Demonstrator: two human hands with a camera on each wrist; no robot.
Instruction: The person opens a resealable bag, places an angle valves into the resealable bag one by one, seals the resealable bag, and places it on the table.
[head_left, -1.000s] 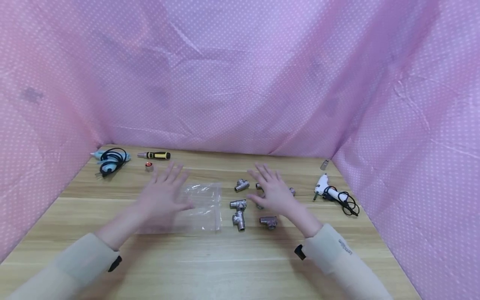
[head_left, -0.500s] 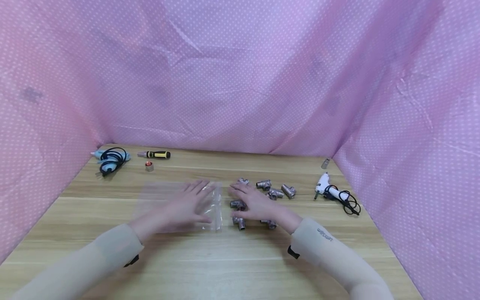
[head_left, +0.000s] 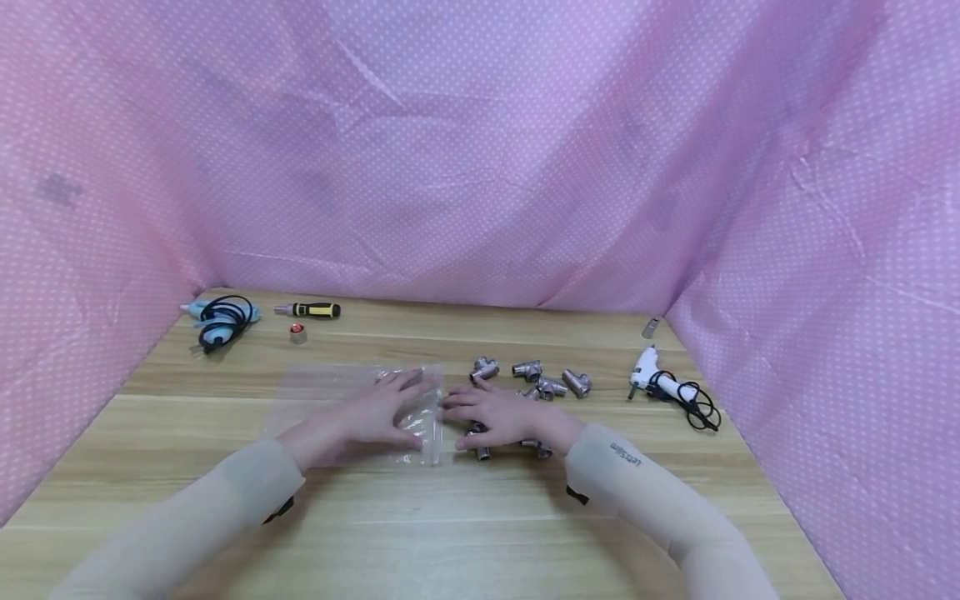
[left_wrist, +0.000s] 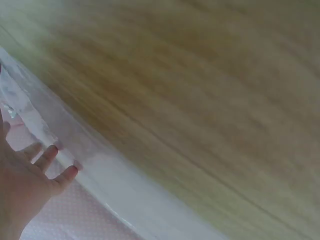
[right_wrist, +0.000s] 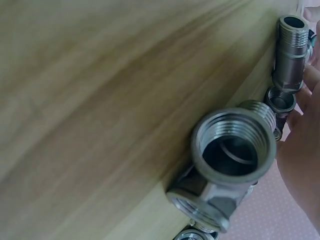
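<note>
A clear zip bag lies flat on the table, its zip edge on the right. My left hand rests on the bag with fingers spread; in the left wrist view its fingertips touch the plastic. Just right of the zip edge, my right hand is over some metal tee pipe fittings, fingers extended leftward and gripping nothing visible. One tee shows below its thumb, and another part of that cluster is hidden under the palm. In the right wrist view, a threaded tee stands close to the hand.
Several more tee fittings lie behind and right of my right hand. Farther right are a white glue gun and a small metal piece. At back left sit a blue corded tool, a screwdriver and a metal cap.
Both hands have come down and inward: the left moved right across the bag, the right moved left over the nearer fittings toward the bag's edge. The other objects have stayed put.
</note>
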